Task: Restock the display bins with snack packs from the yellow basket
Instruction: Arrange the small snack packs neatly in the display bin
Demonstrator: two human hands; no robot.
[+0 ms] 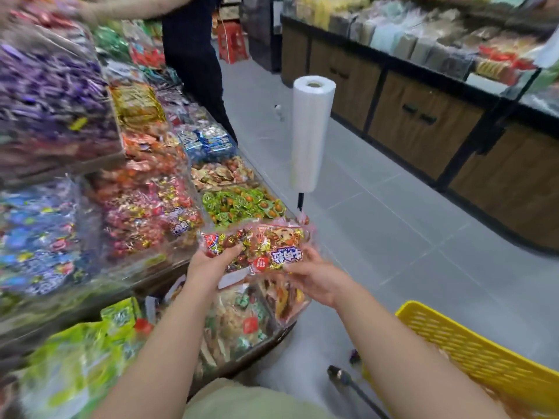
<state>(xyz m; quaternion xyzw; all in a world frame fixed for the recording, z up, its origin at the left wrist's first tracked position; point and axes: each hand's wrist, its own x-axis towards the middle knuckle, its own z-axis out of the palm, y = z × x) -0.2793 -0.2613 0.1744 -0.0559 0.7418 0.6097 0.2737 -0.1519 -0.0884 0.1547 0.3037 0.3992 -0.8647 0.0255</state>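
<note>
The display bins (145, 264) full of bright sweets sit toward 9 o'clock. The left hand (211, 258) grips one end of a clear snack pack (272, 247) and the right hand (314, 276) grips the other end, near the middle, just above the bins' front edge. The yellow basket (472, 352) sits low at 4 o'clock

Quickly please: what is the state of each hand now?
Left hand: grips the snack pack at its left end.
Right hand: grips its right end.
</note>
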